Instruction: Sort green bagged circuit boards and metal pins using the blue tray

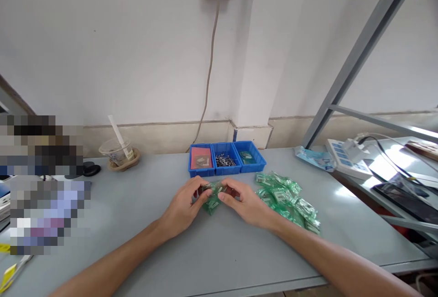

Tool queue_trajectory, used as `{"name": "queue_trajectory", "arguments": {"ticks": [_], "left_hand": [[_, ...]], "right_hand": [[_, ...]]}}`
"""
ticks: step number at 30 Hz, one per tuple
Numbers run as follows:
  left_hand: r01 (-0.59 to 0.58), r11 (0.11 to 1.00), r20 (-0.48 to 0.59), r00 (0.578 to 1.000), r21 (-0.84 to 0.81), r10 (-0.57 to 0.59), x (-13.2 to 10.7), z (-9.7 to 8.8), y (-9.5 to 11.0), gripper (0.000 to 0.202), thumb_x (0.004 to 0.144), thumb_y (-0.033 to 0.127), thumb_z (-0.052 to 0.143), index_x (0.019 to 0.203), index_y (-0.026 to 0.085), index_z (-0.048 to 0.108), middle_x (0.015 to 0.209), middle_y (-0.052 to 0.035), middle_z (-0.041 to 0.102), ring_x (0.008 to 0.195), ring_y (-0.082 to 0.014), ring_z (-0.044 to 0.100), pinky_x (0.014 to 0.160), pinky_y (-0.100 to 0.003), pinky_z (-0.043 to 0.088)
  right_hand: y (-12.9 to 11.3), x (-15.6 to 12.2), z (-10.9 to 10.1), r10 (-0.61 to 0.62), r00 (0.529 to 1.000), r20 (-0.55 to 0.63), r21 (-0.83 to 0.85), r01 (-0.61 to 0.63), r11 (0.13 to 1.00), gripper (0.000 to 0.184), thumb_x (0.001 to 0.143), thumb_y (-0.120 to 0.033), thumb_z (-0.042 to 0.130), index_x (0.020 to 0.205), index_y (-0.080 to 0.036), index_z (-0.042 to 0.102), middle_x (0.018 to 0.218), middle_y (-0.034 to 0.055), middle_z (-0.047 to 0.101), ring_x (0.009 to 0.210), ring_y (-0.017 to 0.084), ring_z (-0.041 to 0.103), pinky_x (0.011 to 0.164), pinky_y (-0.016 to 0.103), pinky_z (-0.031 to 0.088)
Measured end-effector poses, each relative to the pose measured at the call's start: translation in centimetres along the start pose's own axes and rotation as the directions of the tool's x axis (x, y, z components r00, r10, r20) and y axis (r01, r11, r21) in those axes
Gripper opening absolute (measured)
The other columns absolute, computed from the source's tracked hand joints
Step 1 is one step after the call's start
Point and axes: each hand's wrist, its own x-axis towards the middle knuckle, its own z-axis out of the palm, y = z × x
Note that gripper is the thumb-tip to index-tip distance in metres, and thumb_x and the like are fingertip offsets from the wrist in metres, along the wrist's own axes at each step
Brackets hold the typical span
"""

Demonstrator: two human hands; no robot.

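1. Green, see-through plastic: held as a small packet (212, 203), directly between both hands, above or on the grey table (133, 205); contact with the surface, can't tell.
2. Grasped from both sides: by left hand (181, 208) at the left upper edge, by right hand (251, 202) at the right upper edge, thumb against fingertips each. Neither released nor clenched.
3. About equally near to both; no clear offset either way.
4. Long axis: can't tell, top partly hidden under fingertips. Pointing one lower corner toward the near table edge.
5. Just beyond the grasp, slightly right: middle bin (227, 169) with loose metal pieces (224, 160). Flanked by left bin (201, 173) and right bin (253, 168).
6. Off to the right: pile of green packets (282, 196), beside right wrist, well apart from left hand.
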Motion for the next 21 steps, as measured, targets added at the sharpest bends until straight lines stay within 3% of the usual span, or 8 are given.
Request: {"name": "queue_trajectory", "arguments": {"ticks": [4, 6, 10, 13, 15, 18, 21], "left_hand": [[0.055, 0.998, -0.001, 0.998, -0.041, -0.055, -0.3, 0.2, -0.3, 0.032, 0.106, 0.044, 0.053, 0.134, 0.027, 0.052, 0.098, -0.0005, 0.066, 0.080, -0.0161, 0.061, 0.060, -0.024, 0.046], [0.019, 1.000, -0.009, 1.000, -0.017, -0.019, -0.5, 0.2, -0.5, 0.033, 0.108, 0.040, 0.050, 0.139, 0.028, 0.047, 0.102, -0.0010, 0.067, 0.081, -0.0159, 0.061, 0.062, -0.025, 0.048], [-0.141, 0.988, 0.004, 0.990, 0.068, 0.141, -0.6, 0.0, -0.4, 0.026, 0.109, 0.026, 0.041, 0.132, 0.026, 0.053, 0.111, -0.0042, 0.065, 0.089, -0.0167, 0.061, 0.079, -0.029, 0.052], [-0.203, 0.976, 0.027, 0.979, 0.077, 0.201, -0.4, -0.1, -0.4, 0.029, 0.107, 0.017, 0.040, 0.130, 0.026, 0.056, 0.114, -0.0057, 0.063, 0.094, -0.0175, 0.061, 0.086, -0.032, 0.053], [-0.186, 0.979, 0.006, 0.982, 0.082, 0.186, -0.4, 0.0, -0.4, 0.029, 0.105, 0.018, 0.045, 0.131, 0.026, 0.056, 0.115, -0.0060, 0.063, 0.093, -0.0176, 0.061, 0.080, -0.030, 0.055], [-0.129, 0.985, -0.039, 0.990, 0.116, 0.134, -0.3, 0.1, -0.7, 0.025, 0.104, 0.023, 0.052, 0.127, 0.027, 0.060, 0.112, -0.0050, 0.064, 0.090, -0.0181, 0.061, 0.065, -0.025, 0.052], [-0.100, 0.983, -0.085, 0.990, 0.155, 0.114, -0.1, 0.0, -1.0, 0.019, 0.105, 0.027, 0.053, 0.120, 0.026, 0.064, 0.102, -0.0029, 0.065, 0.088, -0.0175, 0.060, 0.066, -0.025, 0.050]], "right_hand": [[0.2, 0.1, 0.1, -0.016, 1.000, -0.013, -0.011, 0.016, 1.000, 0.035, 0.103, -0.050, 0.056, 0.082, -0.023, 0.051, 0.077, -0.0022, 0.048, 0.072, 0.016, 0.043, 0.064, 0.029, 0.035], [0.5, 0.2, 0.1, -0.013, 1.000, -0.024, 0.004, 0.013, 1.000, 0.036, 0.104, -0.050, 0.054, 0.082, -0.023, 0.049, 0.076, -0.0028, 0.045, 0.070, 0.016, 0.041, 0.063, 0.029, 0.034], [1.0, 0.4, 0.1, -0.009, 0.998, -0.055, 0.071, 0.013, 0.997, 0.033, 0.105, -0.052, 0.051, 0.090, -0.023, 0.053, 0.077, -0.0030, 0.045, 0.070, 0.015, 0.044, 0.064, 0.029, 0.038], [1.2, 0.5, 0.1, -0.002, 0.994, -0.110, 0.143, 0.018, 0.990, 0.026, 0.104, -0.051, 0.053, 0.109, -0.025, 0.055, 0.081, -0.0024, 0.048, 0.073, 0.017, 0.046, 0.066, 0.029, 0.042], [1.2, 0.5, 0.1, 0.004, 0.990, -0.139, 0.174, 0.021, 0.984, 0.025, 0.104, -0.049, 0.054, 0.117, -0.027, 0.051, 0.082, -0.0024, 0.050, 0.072, 0.017, 0.047, 0.066, 0.030, 0.043], [1.1, 0.4, 0.0, -0.004, 0.991, -0.131, 0.141, 0.022, 0.990, 0.018, 0.104, -0.043, 0.052, 0.113, -0.027, 0.056, 0.088, -0.0001, 0.056, 0.075, 0.017, 0.051, 0.067, 0.030, 0.045], [0.8, 0.3, -0.2, -0.009, 0.995, -0.095, 0.080, 0.017, 0.997, 0.016, 0.104, -0.033, 0.051, 0.112, -0.026, 0.063, 0.101, 0.0030, 0.064, 0.084, 0.019, 0.056, 0.072, 0.031, 0.047]]}}
